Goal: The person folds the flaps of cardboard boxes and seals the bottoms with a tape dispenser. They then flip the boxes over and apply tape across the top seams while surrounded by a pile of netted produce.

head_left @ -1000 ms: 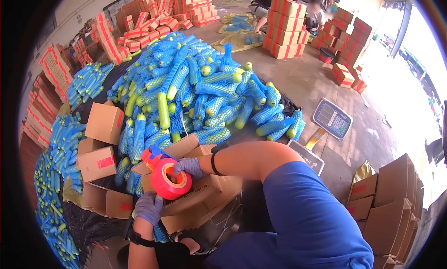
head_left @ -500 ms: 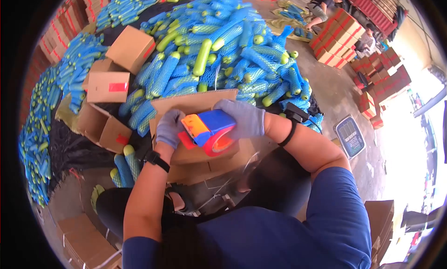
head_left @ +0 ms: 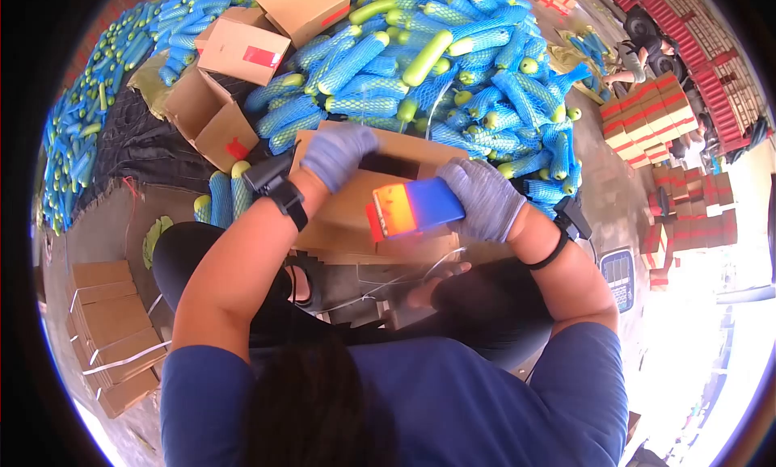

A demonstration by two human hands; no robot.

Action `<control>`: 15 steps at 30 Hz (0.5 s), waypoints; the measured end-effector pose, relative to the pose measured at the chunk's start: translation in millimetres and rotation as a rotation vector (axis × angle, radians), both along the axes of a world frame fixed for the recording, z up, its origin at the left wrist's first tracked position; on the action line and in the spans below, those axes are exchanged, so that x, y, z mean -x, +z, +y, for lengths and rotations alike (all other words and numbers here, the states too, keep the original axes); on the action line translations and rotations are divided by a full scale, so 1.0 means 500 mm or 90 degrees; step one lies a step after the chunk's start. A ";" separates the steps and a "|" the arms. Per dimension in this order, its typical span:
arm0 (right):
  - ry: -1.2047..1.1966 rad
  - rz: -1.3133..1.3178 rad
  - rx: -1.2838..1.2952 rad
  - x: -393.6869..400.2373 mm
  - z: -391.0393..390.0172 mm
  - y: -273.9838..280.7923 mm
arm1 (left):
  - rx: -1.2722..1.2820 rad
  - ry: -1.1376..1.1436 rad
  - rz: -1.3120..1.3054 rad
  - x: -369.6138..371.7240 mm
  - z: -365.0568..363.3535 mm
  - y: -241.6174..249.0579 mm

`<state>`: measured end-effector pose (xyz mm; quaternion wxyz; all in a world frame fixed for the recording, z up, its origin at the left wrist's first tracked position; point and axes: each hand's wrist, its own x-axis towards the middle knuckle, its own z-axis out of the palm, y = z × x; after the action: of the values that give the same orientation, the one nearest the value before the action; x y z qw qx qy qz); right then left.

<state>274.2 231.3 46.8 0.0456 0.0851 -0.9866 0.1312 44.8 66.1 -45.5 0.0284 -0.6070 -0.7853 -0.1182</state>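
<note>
In my gloved right hand (head_left: 482, 196) is a tape dispenser (head_left: 420, 205), blue and orange with a red edge. It is held over the near side of a cardboard box (head_left: 347, 204) between my knees. A dark gap shows at the top of this box, and its far flap (head_left: 436, 150) stands up. My gloved left hand (head_left: 341, 156) is over the box's far left part, by the flap. Motion smears its fingers, so whether they grip the flap cannot be made out.
Long green gourds in blue netting (head_left: 364, 75) are heaped beyond the box. Open cartons (head_left: 210, 119) lie at the left. Tied flat cardboard (head_left: 117, 330) sits at the lower left. Taped cartons (head_left: 647, 119) are stacked at the right, near another person (head_left: 630, 67).
My left hand has come away from the tape dispenser and moved up to the box's far side. My right hand keeps the dispenser, now turned. The view has shifted.
</note>
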 end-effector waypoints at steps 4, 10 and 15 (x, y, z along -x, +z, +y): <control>0.001 0.013 0.030 0.003 0.026 -0.025 | -0.167 -0.100 -0.087 0.001 -0.039 -0.068; 0.018 0.157 0.261 0.025 0.029 0.004 | 0.146 0.069 -0.128 -0.087 -0.049 0.014; -0.118 -0.013 0.053 0.054 0.035 -0.022 | -0.033 0.010 -0.117 -0.063 -0.068 -0.100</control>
<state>247.4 248.9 35.7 0.0510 -0.0099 -0.9844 0.1679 76.1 32.4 -95.3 -0.0268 -0.5865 -0.7860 -0.1936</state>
